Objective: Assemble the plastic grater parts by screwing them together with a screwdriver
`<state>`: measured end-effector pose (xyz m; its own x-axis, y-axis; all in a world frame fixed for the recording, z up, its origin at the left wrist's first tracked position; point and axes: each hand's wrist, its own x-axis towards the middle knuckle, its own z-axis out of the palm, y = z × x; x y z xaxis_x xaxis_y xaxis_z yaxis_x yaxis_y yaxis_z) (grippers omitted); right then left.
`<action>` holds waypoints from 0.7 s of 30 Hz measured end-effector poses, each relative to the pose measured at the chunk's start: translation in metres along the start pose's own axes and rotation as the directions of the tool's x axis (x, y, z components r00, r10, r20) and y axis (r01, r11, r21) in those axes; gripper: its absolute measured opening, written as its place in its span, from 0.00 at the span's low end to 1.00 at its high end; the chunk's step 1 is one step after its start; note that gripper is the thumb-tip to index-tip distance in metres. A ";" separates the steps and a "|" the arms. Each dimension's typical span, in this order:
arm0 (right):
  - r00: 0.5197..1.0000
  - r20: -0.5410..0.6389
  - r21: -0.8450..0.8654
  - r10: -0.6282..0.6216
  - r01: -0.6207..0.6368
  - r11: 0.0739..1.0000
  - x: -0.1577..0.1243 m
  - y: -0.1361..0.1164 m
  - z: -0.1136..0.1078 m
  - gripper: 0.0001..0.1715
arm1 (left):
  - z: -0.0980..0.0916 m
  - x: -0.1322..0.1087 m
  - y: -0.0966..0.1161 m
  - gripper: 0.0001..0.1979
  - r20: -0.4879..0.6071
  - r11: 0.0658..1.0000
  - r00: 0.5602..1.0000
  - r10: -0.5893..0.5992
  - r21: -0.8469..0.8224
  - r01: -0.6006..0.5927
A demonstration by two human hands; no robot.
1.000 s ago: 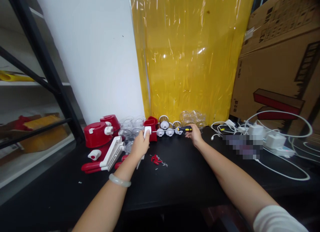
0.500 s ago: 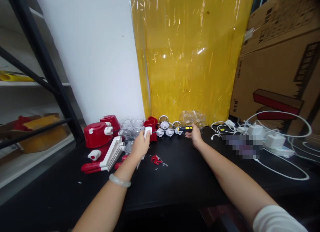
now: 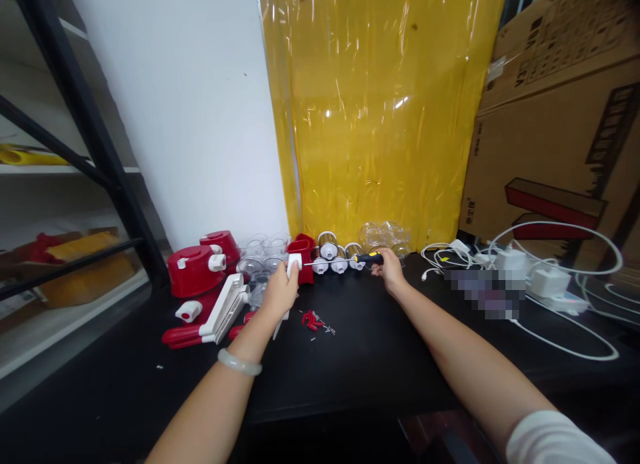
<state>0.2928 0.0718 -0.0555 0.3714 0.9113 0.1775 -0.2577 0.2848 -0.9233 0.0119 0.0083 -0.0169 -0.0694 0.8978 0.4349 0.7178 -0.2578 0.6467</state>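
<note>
My left hand (image 3: 281,287) is closed around a white plastic part (image 3: 295,261), held above the black table. In my right hand (image 3: 390,269) is a screwdriver (image 3: 369,258) with a black and yellow handle, its long shaft pointing left. The shaft's tip meets the right side of the white part; the exact contact point is too small to make out. Below the hands lies a small heap of red pieces (image 3: 313,321) with several loose screws (image 3: 329,329) beside it. Behind the shaft stand several white cylinders with striped bodies (image 3: 329,246).
Red housings (image 3: 193,269) and white-and-red handle parts (image 3: 225,309) sit at the left. Clear plastic cups (image 3: 255,244) stand behind my left hand, and more clear parts (image 3: 385,235) at the back. White cables (image 3: 565,331), chargers and a large cardboard box (image 3: 555,144) occupy the right.
The screwdriver handle has turned, showing less yellow, and my right fingers have shifted around it. Both hands stay in nearly the same place.
</note>
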 end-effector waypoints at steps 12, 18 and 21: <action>0.994 0.016 -0.012 -0.108 0.108 0.994 0.003 0.008 -0.004 0.23 | 0.003 0.001 -0.005 0.21 0.005 1.000 1.000 0.010 -0.002 -0.010; 0.993 -0.012 -0.068 -0.114 0.113 0.991 0.003 0.010 -0.005 0.24 | 0.002 0.001 -0.005 0.22 0.005 1.000 1.000 0.019 0.022 -0.019; 0.992 -0.014 -0.114 -0.128 0.126 0.985 0.005 0.011 -0.005 0.26 | 0.002 0.001 -0.005 0.22 0.006 0.999 1.000 0.017 0.046 -0.017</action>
<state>0.2966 0.0774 -0.0666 0.4138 0.8631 0.2895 -0.1054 0.3613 -0.9265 0.0096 0.0113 -0.0206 -0.0536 0.8954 0.4420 0.7498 -0.2563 0.6101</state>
